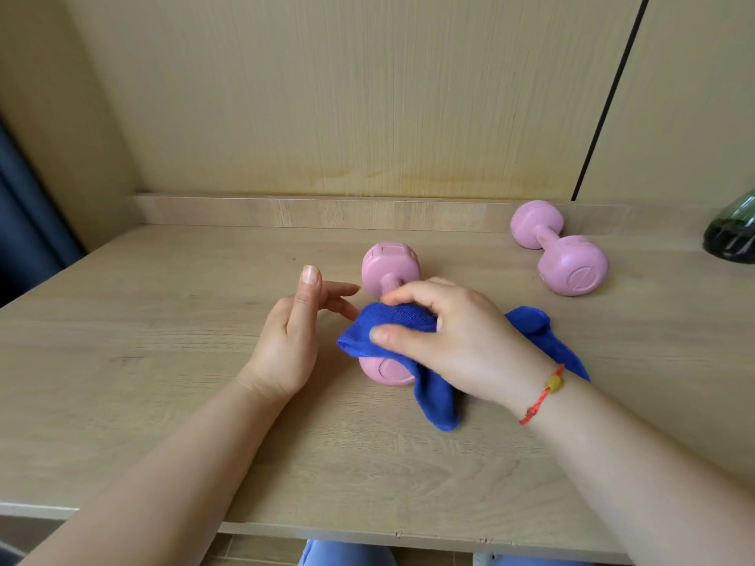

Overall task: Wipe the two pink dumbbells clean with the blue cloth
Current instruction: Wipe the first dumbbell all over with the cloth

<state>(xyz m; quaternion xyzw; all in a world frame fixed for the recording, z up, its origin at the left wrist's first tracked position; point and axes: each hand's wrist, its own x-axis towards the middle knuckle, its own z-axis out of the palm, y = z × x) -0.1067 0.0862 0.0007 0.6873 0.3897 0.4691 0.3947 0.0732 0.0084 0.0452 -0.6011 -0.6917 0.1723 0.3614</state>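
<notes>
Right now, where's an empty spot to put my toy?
The table is bare left of the left hand and behind the near dumbbell by the back ledge. Crowded: right hand, blue cloth, far dumbbell, dark green object.

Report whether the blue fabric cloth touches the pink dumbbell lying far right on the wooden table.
Apart. The head view shows bare wooden table between the blue cloth and that far-right pink dumbbell.

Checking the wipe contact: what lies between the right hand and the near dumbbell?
The blue cloth, gripped by the right hand and draped over the near dumbbell, in the head view.
</notes>
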